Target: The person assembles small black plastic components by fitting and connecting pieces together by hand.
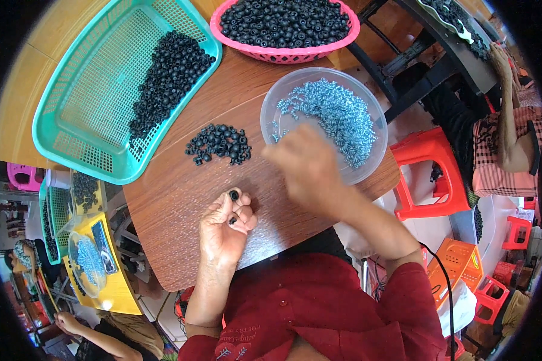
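Note:
My left hand (pixel 223 222) is closed over the wooden table (pixel 271 204), palm up. Its thumb and forefinger pinch a small black round cap with a hollow end (pixel 233 195), and a second black piece (pixel 232 221) shows in the curled fingers. Motion blurs my right hand (pixel 307 159), which is at the near left rim of a clear round bowl (pixel 376 159). Its fingers are too smeared to show whether they hold anything. Small bluish-silver pieces, like springs or screws (pixel 343 117), fill much of that bowl. Beyond my left hand lies a loose pile of black caps (pixel 220 144).
A green mesh basket (pixel 90 123) with black caps stands at the far left, a pink basket (pixel 283 55) heaped with more at the back. Red stools (pixel 424 174) and an orange crate (pixel 454 265) are on the right. Other people sit at tables on both sides.

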Demonstrator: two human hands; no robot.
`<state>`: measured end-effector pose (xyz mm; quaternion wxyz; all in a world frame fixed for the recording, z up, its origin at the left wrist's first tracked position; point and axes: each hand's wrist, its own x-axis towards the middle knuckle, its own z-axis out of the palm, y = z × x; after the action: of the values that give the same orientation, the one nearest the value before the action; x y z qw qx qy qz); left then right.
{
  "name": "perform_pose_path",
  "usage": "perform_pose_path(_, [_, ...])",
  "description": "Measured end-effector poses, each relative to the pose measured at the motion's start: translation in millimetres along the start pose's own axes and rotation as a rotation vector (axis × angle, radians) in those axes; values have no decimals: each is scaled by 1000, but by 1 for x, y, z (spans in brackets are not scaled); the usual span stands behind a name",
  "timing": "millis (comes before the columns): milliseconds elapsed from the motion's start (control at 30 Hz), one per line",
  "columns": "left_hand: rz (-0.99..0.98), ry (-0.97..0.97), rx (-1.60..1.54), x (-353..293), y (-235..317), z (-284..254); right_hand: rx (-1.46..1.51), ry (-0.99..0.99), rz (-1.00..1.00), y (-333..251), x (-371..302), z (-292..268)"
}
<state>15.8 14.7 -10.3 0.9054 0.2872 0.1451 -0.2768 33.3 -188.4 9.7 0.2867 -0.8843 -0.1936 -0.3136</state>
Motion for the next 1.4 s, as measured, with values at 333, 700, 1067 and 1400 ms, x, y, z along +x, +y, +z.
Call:
perform_pose_path(333, [-78,-25,3,8,-6,-4,-151,-366,89,72,29,14])
perform_pose_path(700, [-81,-30,8,9,-7,-9,-32,-430,108,81,33,12])
perform_pose_path(1067, [-88,-28,3,7,-5,-14,41,-673,182,71,39,-1])
perform_pose_path(1400, [-82,-53,24,9,-4,-13,6,-634,185,73,33,-14])
